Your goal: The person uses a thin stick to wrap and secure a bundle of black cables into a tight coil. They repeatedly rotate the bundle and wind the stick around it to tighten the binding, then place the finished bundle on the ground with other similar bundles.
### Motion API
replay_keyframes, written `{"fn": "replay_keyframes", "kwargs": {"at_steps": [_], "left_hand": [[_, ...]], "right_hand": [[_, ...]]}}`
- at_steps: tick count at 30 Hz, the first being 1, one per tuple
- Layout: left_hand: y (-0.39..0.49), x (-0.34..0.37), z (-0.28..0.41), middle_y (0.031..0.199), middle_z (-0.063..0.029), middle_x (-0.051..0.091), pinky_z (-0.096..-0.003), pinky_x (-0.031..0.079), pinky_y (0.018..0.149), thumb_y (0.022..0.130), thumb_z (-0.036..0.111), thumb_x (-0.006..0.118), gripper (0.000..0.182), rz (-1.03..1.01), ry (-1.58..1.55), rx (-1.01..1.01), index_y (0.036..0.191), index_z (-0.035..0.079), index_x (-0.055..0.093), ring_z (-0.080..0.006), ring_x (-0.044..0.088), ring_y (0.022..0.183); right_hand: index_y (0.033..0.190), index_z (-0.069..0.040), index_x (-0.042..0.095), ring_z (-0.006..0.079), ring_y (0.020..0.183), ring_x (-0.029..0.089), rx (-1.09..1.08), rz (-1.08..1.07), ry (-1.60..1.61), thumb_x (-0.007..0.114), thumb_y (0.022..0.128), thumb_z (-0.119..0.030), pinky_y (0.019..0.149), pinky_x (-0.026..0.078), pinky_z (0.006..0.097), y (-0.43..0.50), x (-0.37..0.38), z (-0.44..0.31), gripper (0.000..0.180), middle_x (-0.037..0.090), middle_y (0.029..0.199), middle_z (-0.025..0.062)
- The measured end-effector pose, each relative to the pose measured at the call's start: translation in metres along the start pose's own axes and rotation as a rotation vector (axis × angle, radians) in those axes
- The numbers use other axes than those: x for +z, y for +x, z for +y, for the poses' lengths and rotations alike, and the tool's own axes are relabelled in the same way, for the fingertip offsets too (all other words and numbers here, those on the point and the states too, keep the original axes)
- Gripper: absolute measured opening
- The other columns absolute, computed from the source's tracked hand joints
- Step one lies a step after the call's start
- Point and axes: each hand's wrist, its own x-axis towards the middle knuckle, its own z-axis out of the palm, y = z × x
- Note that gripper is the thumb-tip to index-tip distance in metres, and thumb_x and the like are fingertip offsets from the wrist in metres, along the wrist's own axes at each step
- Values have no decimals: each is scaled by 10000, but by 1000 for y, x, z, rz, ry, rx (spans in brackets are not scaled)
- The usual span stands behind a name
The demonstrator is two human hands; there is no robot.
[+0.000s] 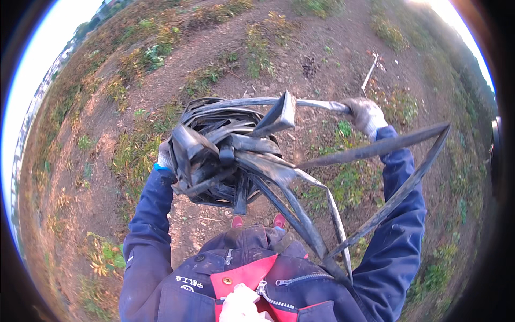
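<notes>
A tangled bundle of flat black hose or strapping (225,149), dusty and folded over itself, hangs in front of my body. At its left side my left hand (165,155), in a pale knit glove, grips the bundle; most of the fingers are hidden behind it. My right hand (364,114), in a dirty gloved fist, is shut on one length that runs from the top of the bundle. Loose loops extend rightward past my right forearm and hang down against my jacket (241,257).
Below lies sloping bare soil (257,40) with patches of low weeds (346,185). A thin pale stick (369,74) is beyond my right hand. My red shoes (278,220) show under the bundle. A dark rounded object (495,149) stands at the far right edge.
</notes>
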Motion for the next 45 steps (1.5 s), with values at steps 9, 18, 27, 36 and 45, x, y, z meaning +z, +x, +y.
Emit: {"fn": "replay_keyframes", "kwargs": {"at_steps": [9, 18, 27, 36, 45], "left_hand": [[11, 70, -30, 946, -94, 679, -400, 545, 789, 841, 308, 573, 310, 261, -537, 162, 1053, 87, 625, -269, 654, 810], [41, 70, 23, 1204, -148, 593, -608, 444, 912, 851, 369, 500, 447, 347, -772, 25, 1185, 81, 571, -396, 564, 1088], [61, 53, 18, 1033, -134, 641, -459, 521, 847, 799, 240, 659, 325, 594, -501, 166, 1033, 23, 600, -303, 627, 893], [33, 117, -31, 943, -87, 668, -308, 508, 758, 705, 148, 781, 442, 317, 329, 404, 1071, 3, 580, -172, 630, 814], [2, 128, -21, 859, -66, 666, -292, 519, 734, 623, 97, 779, 395, -187, 580, 195, 957, 6, 588, -119, 622, 792]], "right_hand": [[1006, -110, 638, 345, 791, 657, 342, -331, 20, 656, 764, -208, 688, 520, 426, -58, 100, 3, 262, 666, 817, 167], [1039, -123, 661, 238, 828, 662, 504, -694, 506, 740, 722, -246, 748, 516, 350, -124, 174, -82, 350, 682, 863, 105], [974, -133, 569, 330, 708, 654, 28, -648, 261, 656, 778, -347, 639, 511, 433, -77, 20, -184, 302, 657, 760, 122], [1014, -78, 579, 291, 693, 690, -338, -701, -205, 623, 758, -170, 491, 528, 461, 26, -33, -259, 275, 660, 718, 111], [952, -78, 650, 286, 844, 693, -174, -375, -421, 605, 793, -124, 666, 561, 397, 109, -33, -178, 171, 693, 887, 125]]}}
